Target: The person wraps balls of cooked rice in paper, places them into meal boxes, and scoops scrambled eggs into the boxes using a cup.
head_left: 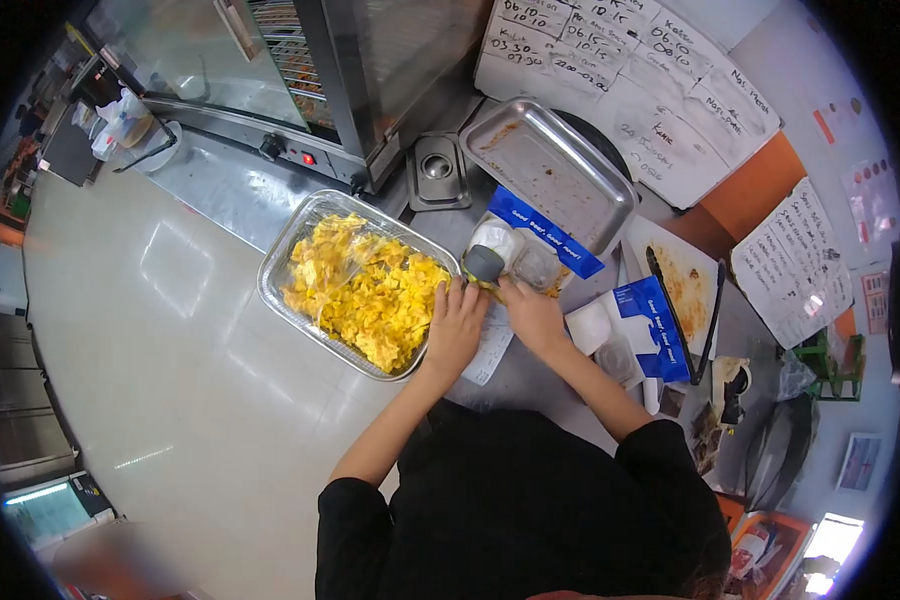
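My left hand (458,322) lies by the right rim of a metal tray (267,290) lined with clear film. Chopped scrambled egg (365,285) fills this tray. The left fingers are stretched and slightly apart, their tips near a dark grey rounded piece (484,263). That piece sits over white rice (497,238) in a paper meal box with a blue flap (545,230). At the box's near edge my right hand (532,312) has its fingers closed; what is between them is hidden. A clear plastic cup (536,266) stands in the box, with some yellow bits around it.
A second blue-and-white meal box (653,325) with a clear cup stands at right. Behind are a large steel tray (550,165), a small steel lid (437,170) and a stained white board (682,290). A glass warming cabinet (300,80) stands at the back left.
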A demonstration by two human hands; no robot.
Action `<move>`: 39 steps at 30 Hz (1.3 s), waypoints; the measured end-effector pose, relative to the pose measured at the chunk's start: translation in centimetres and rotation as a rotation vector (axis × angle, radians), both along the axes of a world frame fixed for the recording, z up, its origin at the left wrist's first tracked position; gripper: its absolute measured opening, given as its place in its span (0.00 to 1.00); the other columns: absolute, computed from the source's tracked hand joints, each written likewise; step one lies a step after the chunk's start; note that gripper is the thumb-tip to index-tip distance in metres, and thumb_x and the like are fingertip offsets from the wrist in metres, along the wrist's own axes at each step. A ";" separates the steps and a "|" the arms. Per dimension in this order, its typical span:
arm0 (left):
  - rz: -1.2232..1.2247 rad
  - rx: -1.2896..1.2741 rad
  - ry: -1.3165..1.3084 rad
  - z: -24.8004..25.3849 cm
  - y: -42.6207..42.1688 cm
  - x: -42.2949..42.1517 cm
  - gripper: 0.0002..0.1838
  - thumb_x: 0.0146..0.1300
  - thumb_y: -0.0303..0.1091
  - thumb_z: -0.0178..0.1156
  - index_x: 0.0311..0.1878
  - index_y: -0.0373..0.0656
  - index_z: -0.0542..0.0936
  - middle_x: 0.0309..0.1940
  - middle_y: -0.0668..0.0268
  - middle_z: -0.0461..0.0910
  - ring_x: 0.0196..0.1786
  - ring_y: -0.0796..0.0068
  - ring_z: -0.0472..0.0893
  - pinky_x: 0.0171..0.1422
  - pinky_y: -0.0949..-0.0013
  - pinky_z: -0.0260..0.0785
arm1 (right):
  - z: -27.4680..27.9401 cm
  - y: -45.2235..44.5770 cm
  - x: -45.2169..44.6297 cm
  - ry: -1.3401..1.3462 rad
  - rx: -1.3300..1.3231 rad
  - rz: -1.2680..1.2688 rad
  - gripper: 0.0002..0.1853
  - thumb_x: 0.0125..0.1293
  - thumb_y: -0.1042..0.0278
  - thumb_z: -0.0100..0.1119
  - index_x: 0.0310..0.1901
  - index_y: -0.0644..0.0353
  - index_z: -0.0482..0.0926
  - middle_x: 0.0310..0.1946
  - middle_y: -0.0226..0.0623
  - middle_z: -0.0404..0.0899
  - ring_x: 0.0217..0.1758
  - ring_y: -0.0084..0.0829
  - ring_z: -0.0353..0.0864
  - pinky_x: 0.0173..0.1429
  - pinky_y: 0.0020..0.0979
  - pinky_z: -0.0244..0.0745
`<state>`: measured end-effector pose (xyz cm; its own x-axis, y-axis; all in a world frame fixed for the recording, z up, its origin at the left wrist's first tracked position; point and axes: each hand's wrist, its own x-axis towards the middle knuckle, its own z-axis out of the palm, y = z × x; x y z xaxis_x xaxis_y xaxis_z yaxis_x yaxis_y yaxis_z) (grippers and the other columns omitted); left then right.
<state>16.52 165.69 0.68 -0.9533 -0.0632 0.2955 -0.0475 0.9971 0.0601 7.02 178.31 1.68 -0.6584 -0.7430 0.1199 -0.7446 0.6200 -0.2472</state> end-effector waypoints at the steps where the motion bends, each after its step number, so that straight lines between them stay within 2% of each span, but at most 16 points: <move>1: 0.002 0.016 -0.002 0.0 0.0 0.0 0.19 0.54 0.32 0.47 0.51 0.42 0.70 0.49 0.60 0.65 0.60 0.58 0.61 0.66 0.54 0.48 | 0.5 -0.1 -0.4 0.023 -0.044 0.011 0.14 0.60 0.69 0.50 0.47 0.60 0.74 0.26 0.37 0.76 0.25 0.32 0.77 0.29 0.31 0.72; 4: -0.008 0.005 -0.002 0.3 -0.1 0.2 0.19 0.54 0.32 0.47 0.50 0.42 0.70 0.49 0.60 0.66 0.59 0.58 0.62 0.66 0.53 0.49 | 0.4 0.4 -1.7 -0.483 -0.409 -0.135 0.12 0.64 0.67 0.48 0.43 0.64 0.75 0.19 0.32 0.72 0.21 0.20 0.71 0.26 0.25 0.67; 7: -0.018 0.034 0.028 0.4 -0.2 0.1 0.18 0.54 0.32 0.47 0.50 0.41 0.71 0.49 0.60 0.66 0.59 0.58 0.62 0.66 0.53 0.49 | 0.0 1.1 -4.0 -0.893 -0.477 -0.240 0.13 0.65 0.65 0.47 0.42 0.65 0.76 0.17 0.26 0.68 0.21 0.14 0.64 0.24 0.20 0.60; 11: -0.031 0.035 0.016 0.5 -0.3 0.0 0.18 0.53 0.31 0.47 0.49 0.41 0.71 0.49 0.59 0.66 0.58 0.57 0.63 0.65 0.53 0.49 | 0.2 1.4 -4.7 -1.115 -0.620 -0.347 0.14 0.65 0.64 0.47 0.45 0.64 0.76 0.17 0.23 0.66 0.16 0.12 0.57 0.19 0.17 0.49; 13: -0.037 0.034 0.033 0.3 -0.4 -0.2 0.17 0.53 0.30 0.47 0.48 0.41 0.71 0.48 0.59 0.66 0.58 0.56 0.63 0.65 0.53 0.49 | 2.4 1.6 -4.3 -1.260 -0.706 -0.382 0.14 0.65 0.64 0.47 0.46 0.63 0.76 0.17 0.22 0.64 0.14 0.11 0.52 0.18 0.17 0.45; 16: -0.046 0.047 0.028 0.6 -0.5 -0.3 0.17 0.52 0.30 0.48 0.48 0.41 0.71 0.48 0.59 0.66 0.57 0.56 0.63 0.65 0.53 0.50 | 3.4 2.0 -4.1 -1.269 -0.699 -0.364 0.15 0.65 0.63 0.46 0.46 0.63 0.76 0.16 0.21 0.63 0.13 0.10 0.48 0.17 0.16 0.40; 19: -0.049 0.102 0.060 0.8 -0.6 -0.4 0.18 0.51 0.29 0.49 0.47 0.40 0.71 0.48 0.59 0.66 0.56 0.57 0.64 0.64 0.53 0.50 | 4.7 2.9 -4.0 -1.161 -0.582 -0.383 0.10 0.62 0.65 0.50 0.32 0.61 0.76 0.17 0.23 0.65 0.21 0.15 0.63 0.25 0.18 0.57; 22: 0.012 0.238 0.106 1.5 -1.0 -0.9 0.17 0.50 0.28 0.50 0.46 0.41 0.72 0.45 0.61 0.67 0.53 0.60 0.65 0.63 0.53 0.50 | 3.3 3.0 -3.8 -0.737 -0.422 -0.247 0.10 0.62 0.64 0.48 0.33 0.60 0.76 0.19 0.31 0.72 0.23 0.24 0.72 0.29 0.27 0.66; 25: 0.053 0.256 0.095 1.8 -1.6 -0.8 0.16 0.48 0.27 0.52 0.44 0.43 0.74 0.43 0.62 0.68 0.50 0.62 0.66 0.62 0.54 0.51 | 2.5 0.5 -3.2 -0.241 -0.360 -0.007 0.13 0.63 0.64 0.47 0.45 0.60 0.75 0.24 0.39 0.77 0.25 0.35 0.77 0.29 0.33 0.69; 28: 0.066 0.198 0.110 1.4 -1.5 -0.4 0.15 0.47 0.27 0.52 0.42 0.44 0.75 0.41 0.63 0.68 0.48 0.63 0.66 0.61 0.55 0.51 | 3.0 -2.2 -3.2 -0.223 0.029 0.057 0.12 0.60 0.67 0.47 0.44 0.58 0.74 0.31 0.46 0.77 0.32 0.45 0.78 0.35 0.41 0.72; 31: 0.115 0.184 0.100 1.4 -1.5 0.1 0.16 0.48 0.28 0.52 0.44 0.45 0.74 0.42 0.63 0.68 0.49 0.63 0.66 0.62 0.55 0.51 | 3.3 -1.8 -1.1 -0.197 0.108 0.072 0.13 0.58 0.69 0.46 0.45 0.60 0.72 0.34 0.46 0.77 0.33 0.47 0.78 0.38 0.44 0.72; 34: 0.110 0.173 0.133 1.0 -1.3 0.2 0.17 0.49 0.29 0.51 0.46 0.44 0.73 0.44 0.63 0.67 0.50 0.62 0.66 0.62 0.55 0.51 | 3.3 -0.7 0.3 -0.189 0.126 0.033 0.09 0.60 0.68 0.43 0.37 0.61 0.71 0.29 0.44 0.77 0.35 0.48 0.77 0.39 0.45 0.72; 37: 0.107 0.109 0.123 0.7 -1.4 -0.3 0.18 0.49 0.30 0.52 0.46 0.42 0.72 0.46 0.63 0.67 0.52 0.62 0.66 0.62 0.54 0.51 | 1.2 0.4 -0.1 -0.294 -0.041 -0.046 0.13 0.61 0.67 0.44 0.42 0.65 0.72 0.29 0.46 0.78 0.35 0.47 0.78 0.40 0.42 0.72; 39: 0.111 0.107 0.139 0.4 -1.5 -0.7 0.18 0.49 0.30 0.51 0.46 0.41 0.72 0.47 0.63 0.67 0.53 0.62 0.65 0.63 0.54 0.50 | 0.5 0.8 -0.7 -0.469 -0.333 -0.166 0.14 0.62 0.66 0.45 0.45 0.66 0.73 0.32 0.49 0.78 0.35 0.45 0.78 0.40 0.38 0.72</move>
<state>15.87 164.14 1.12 -0.8891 -0.2033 0.4100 -0.1402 0.9739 0.1787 6.34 179.15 2.21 -0.8013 -0.5983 -0.0026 -0.4094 0.5515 -0.7268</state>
